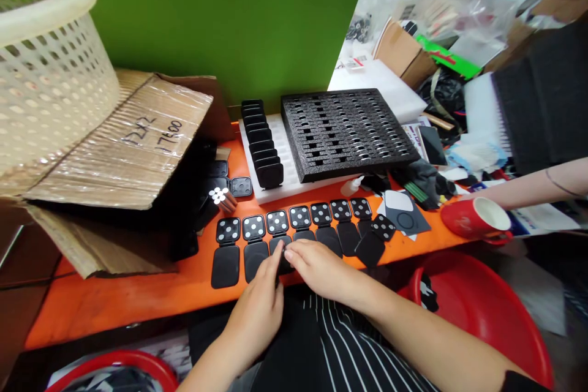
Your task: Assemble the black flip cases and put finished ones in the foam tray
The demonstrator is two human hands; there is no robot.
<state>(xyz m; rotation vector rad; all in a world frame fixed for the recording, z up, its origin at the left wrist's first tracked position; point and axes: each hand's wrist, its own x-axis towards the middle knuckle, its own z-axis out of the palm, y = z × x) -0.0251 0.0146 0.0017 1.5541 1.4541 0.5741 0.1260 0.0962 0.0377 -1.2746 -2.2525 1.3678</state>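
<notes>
My left hand (pixel 261 301) is closed around a thin black piece (pixel 277 280), mostly hidden by the fingers. Against its fingertips, my right hand (pixel 321 266) has its thumb and fingers pinched together; what they grip is too small to make out. Both hands are over a row of black hinged square cases lying unfolded along the table's front edge. The upper half of each case, such as the leftmost dotted panel (pixel 228 229), bears several pale round dots. The lower halves, like the leftmost plain panel (pixel 225 267), are smooth black. Some lower halves are partly covered by my hands.
A white foam tray (pixel 288 187) holds upright black cases (pixel 264 144); beside it lies a slotted black foam block (pixel 349 131). Left are an open cardboard box (pixel 124 141), a plastic basket (pixel 50 73) and white-ended sticks (pixel 223 198). Right are a red mug (pixel 473 220) and red basin (pixel 496 318).
</notes>
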